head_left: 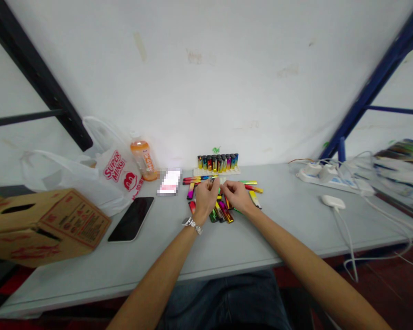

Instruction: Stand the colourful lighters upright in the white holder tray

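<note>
My left hand (207, 196), with a metal-band watch (193, 223) on its wrist, is closed in a pinch over a pile of shiny coloured pieces (223, 211) that look like lighters. Close beside it, my right hand (239, 195) also has its fingers pinched together. Their fingertips nearly meet, and a small pale thing shows between them, too small to name. What each hand grips is hidden. Just behind the hands, a row of upright lighters (218, 163) with dark tops stands in a pale rack (234, 172) against the wall.
To the left are a cardboard box (48, 224), a white plastic bag (89, 178), an orange drink bottle (144, 160), a dark phone (132, 219) and a blurred-out card (170, 182). On the right lie a power strip (344, 183), a white charger (333, 201) and cables.
</note>
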A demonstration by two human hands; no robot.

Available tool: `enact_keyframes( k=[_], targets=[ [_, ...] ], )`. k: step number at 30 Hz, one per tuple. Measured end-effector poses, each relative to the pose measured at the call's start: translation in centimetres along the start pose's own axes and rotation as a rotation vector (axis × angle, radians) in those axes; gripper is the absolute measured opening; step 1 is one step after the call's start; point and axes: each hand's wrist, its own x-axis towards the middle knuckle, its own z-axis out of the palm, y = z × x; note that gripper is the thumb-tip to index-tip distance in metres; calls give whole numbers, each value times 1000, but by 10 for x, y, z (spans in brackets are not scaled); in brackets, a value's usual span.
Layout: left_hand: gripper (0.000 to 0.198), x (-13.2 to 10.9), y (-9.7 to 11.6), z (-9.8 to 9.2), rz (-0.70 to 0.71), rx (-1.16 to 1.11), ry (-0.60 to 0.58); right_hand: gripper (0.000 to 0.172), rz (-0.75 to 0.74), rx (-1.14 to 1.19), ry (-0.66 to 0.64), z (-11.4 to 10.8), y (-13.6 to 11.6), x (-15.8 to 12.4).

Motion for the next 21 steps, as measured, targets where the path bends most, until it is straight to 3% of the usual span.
enact_keyframes(
  k=[12, 21],
  targets=[
    [55, -2, -3, -1, 9, -1, 8, 42, 10, -19, -5, 0, -3, -1],
    [38, 1, 1, 1, -40, 86, 2, 41, 13, 10, -11, 2, 1, 0]
  ],
)
